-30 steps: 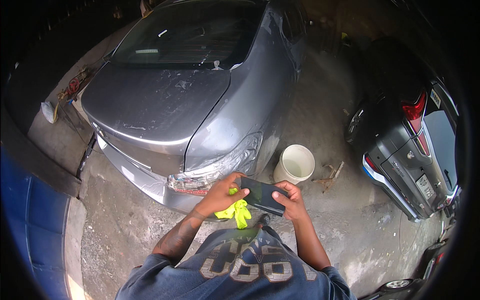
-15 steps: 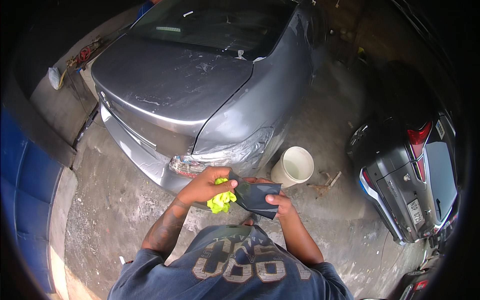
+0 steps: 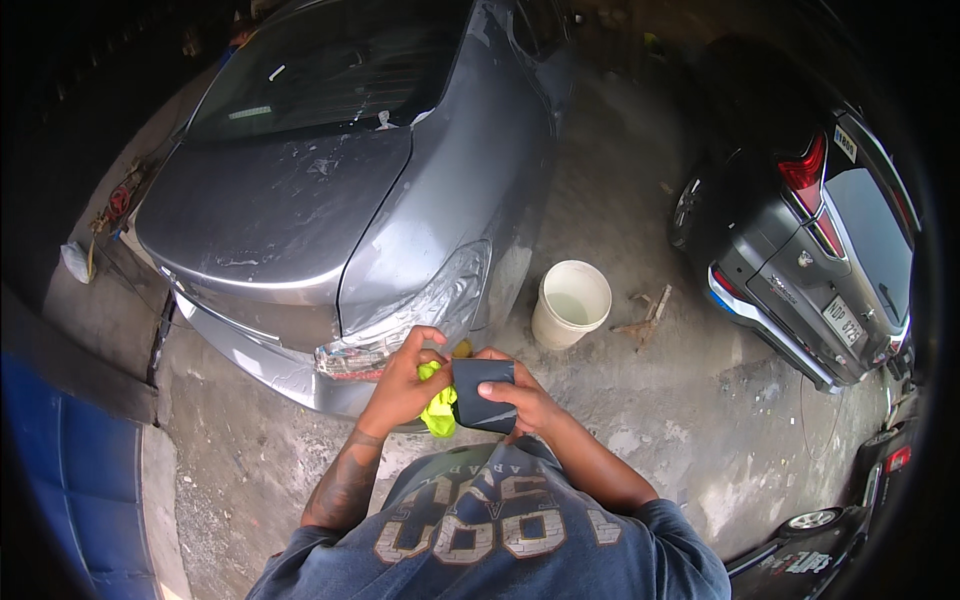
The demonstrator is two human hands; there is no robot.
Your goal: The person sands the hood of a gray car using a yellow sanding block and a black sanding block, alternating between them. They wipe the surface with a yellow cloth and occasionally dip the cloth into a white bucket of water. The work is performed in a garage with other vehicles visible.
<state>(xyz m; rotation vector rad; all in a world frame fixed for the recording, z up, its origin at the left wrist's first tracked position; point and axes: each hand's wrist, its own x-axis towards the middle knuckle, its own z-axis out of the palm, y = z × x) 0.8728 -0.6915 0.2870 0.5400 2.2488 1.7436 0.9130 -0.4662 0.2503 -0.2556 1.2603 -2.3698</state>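
Note:
My right hand grips a dark grey sheet that looks like sandpaper, with the thumb pressed on its face and the other fingers behind it. The sheet appears folded into a compact piece. Close beside it, my left hand is closed around a crumpled neon-yellow cloth, its index finger lifted and bent. A small dull-yellow item shows just beyond the hands, too little of it to name. Past my hands is the rear corner of a grey car, its tail light covered with paper and plastic film.
A white bucket stands on the concrete floor right of the car, with a piece of debris beside it. A dark vehicle is parked farther right. At the left are a blue panel and a white bag.
The sheet, earlier spread between both hands, is now smaller and held in my right hand. My left thumb has come off it and the index finger has risen. The view has swung right.

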